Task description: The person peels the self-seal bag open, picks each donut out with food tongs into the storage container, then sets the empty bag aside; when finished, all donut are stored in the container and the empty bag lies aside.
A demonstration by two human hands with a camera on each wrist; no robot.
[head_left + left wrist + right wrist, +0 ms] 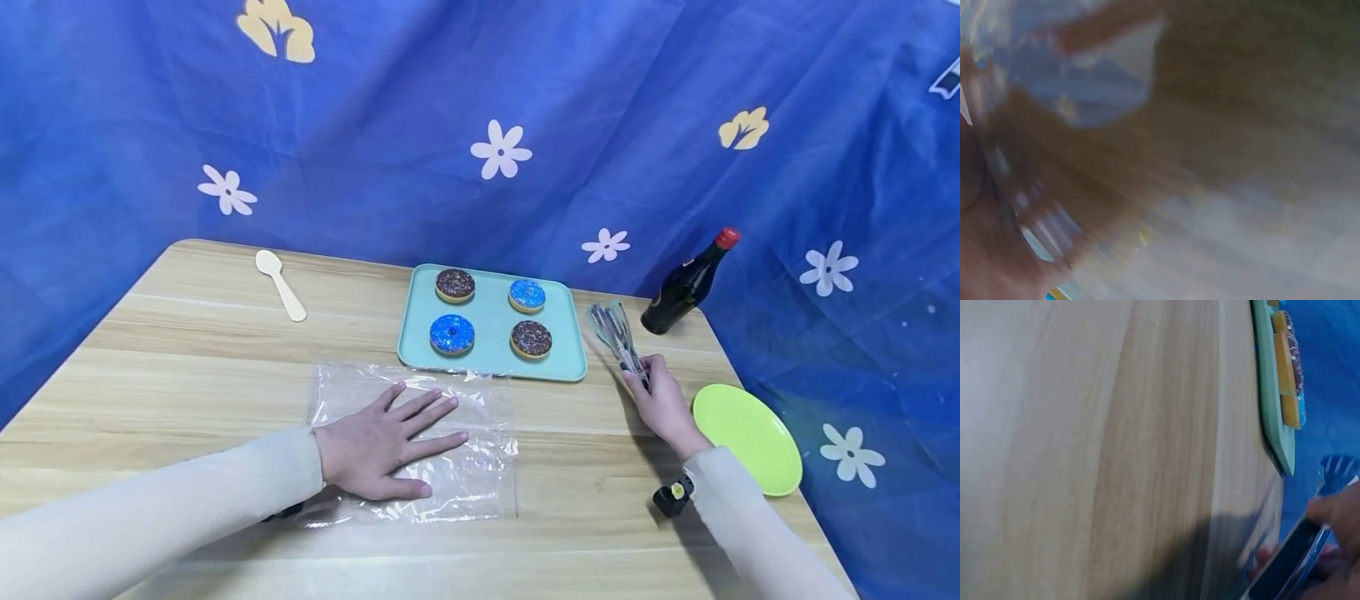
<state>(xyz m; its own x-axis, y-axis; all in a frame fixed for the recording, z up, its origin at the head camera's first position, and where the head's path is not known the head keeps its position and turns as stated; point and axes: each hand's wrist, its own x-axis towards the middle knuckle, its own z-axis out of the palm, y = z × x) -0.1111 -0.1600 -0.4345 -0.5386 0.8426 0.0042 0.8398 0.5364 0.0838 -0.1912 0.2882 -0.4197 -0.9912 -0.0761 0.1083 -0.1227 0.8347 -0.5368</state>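
My left hand [375, 450] lies with its fingers spread over a clear plastic bag [480, 467] flat on the table. In the left wrist view the shiny plastic is close and blurred. Toward the right side, my right hand [663, 404] grips a pair of tongs [618, 337] by the dark handle end, their heads pointing away from me. The right wrist view shows a slotted, fork-like head [1339, 470] beyond the fingers. Left of the tongs is a mint-green tray [487, 362] with blue-iced donuts [452, 334] and chocolate-iced donuts [531, 339].
A cream spoon [281, 285] lies at the back left of the wooden table [225, 358]. At the back right stands a dark bottle [686, 287] with a red cap. A lime-green plate [750, 437] sits by the right edge. Blue cloth [390, 150] hangs behind the table.
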